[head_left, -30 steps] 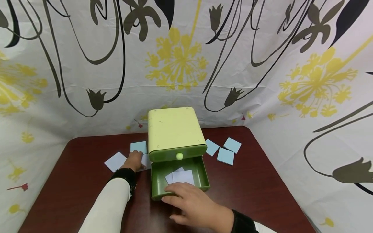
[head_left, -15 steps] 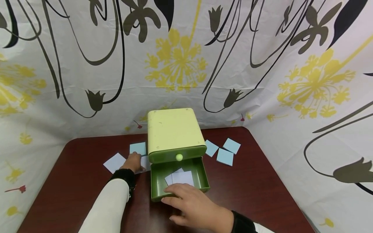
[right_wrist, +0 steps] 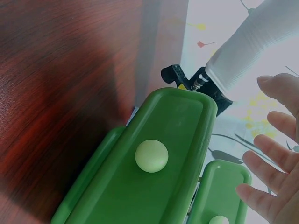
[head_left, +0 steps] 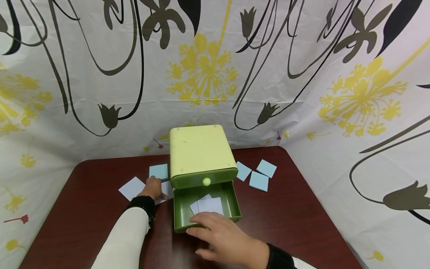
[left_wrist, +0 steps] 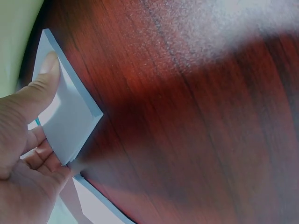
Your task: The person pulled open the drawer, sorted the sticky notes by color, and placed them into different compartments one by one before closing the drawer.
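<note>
Currently left hand pinches a pale blue square paper note on the dark red wooden desk, just left of the open green plastic drawer; right hand, fingers relaxed, rests at the drawer's front.

Even bright light is filling the scene; the wide head view is bending at edges, wrist views are blurring.
</note>
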A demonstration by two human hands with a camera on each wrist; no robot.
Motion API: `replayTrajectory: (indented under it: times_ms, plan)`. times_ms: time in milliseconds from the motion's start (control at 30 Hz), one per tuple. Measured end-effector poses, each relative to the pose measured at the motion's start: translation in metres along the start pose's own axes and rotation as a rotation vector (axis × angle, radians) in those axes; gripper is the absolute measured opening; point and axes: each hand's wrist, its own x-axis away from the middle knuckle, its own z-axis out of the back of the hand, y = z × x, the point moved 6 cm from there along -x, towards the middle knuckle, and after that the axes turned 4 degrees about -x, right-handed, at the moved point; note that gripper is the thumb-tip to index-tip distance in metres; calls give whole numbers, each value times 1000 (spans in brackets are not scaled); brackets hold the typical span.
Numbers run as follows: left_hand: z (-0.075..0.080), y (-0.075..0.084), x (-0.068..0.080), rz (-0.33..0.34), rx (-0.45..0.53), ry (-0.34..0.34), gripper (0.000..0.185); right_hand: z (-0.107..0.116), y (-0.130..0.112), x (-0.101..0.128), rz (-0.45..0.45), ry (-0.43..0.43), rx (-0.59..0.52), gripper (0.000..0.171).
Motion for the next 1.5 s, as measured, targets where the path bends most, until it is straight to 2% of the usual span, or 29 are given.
replayTrajectory:
  times_ms: [200, 367, 500, 700, 800, 900, 1000, 1267, 1500]
  plan:
    - [-5, -6, 0, 6, 70, 33, 75, 0, 0, 3, -4, 5, 7, 45]
    - [-9, -10, 1, 36, 142, 73, 73, 1, 0, 4, -3, 10, 17, 45]
    - [-8, -10, 5, 24, 150, 117, 71, 2, 1, 5, 0, 10, 17, 45]
    - [-2, -9, 15, -12, 182, 179, 50, 1, 4, 10, -9, 3, 29, 46]
    - [-1, -7, 18, -19, 218, 164, 42, 2, 7, 14, -28, -6, 33, 47]
    - [-1, -6, 21, -3, 260, 134, 40, 3, 10, 19, -49, -9, 45, 47]
    - [0, -5, 26, 9, 277, 132, 39, 5, 12, 24, -67, 1, 48, 48]
    - [16, -4, 51, -12, 330, 229, 30, 15, 20, 40, -113, 52, 46, 49]
    - [45, -12, 79, 44, 375, 293, 33, 25, 31, 55, -183, 73, 55, 51]
